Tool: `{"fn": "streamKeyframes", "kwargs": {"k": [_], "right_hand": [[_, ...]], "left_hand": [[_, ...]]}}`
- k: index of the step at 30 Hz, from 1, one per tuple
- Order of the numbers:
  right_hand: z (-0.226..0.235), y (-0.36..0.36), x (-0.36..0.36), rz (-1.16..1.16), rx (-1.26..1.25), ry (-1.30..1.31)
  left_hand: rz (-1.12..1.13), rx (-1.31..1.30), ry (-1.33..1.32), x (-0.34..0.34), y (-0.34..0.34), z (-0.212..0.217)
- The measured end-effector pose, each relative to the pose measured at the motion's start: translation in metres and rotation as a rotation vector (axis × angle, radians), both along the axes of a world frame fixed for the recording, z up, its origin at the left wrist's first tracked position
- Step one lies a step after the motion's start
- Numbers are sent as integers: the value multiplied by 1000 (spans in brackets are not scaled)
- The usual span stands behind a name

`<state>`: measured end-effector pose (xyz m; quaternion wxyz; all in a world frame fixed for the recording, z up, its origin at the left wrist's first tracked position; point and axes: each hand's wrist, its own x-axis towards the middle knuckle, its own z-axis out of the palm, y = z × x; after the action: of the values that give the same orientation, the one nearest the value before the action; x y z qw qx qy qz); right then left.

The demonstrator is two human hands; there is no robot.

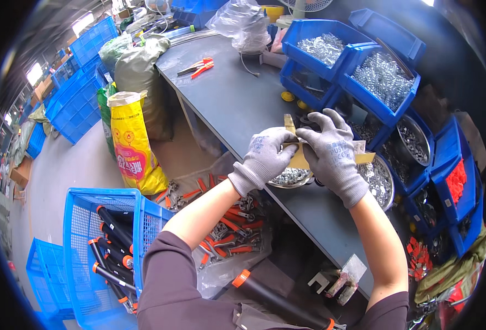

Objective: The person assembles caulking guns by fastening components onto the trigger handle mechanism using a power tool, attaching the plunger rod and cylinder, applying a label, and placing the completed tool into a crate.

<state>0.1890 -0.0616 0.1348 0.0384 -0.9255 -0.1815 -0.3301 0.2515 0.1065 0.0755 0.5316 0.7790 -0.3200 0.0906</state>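
Both of my hands wear grey knit gloves and meet above the workbench. My left hand (268,155) is closed, thumb and fingertips pinched at a flat yellowish strip-like piece (299,159). My right hand (333,154) is closed around the same piece, which shows past its outer side; the fingers hide its middle. A narrow yellowish part stands up between the hands. Below them is a metal bowl of small metal parts (290,177), partly covered by the hands. A black tube with orange ends (278,300) lies across my lap.
Blue bins of small metal parts (383,77) are stacked on the right. Red-handled pliers (201,67) lie on the grey bench (226,93). At left stand a blue crate (73,253) of black tubes and a yellow sack (135,148). Orange-handled metal parts (232,231) lie on plastic sheeting.
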Motion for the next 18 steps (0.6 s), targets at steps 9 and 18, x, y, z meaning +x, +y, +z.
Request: {"fn": "streamKeyframes", "kwargs": {"k": [9,18], "right_hand": [[-7,-2,0,44,-59,-92],[19,-17,-41,-17,44,-135]], "left_hand": [[-98,-18,197,-5,3,11],[-106,-73,334,6,-8,-5]]}}
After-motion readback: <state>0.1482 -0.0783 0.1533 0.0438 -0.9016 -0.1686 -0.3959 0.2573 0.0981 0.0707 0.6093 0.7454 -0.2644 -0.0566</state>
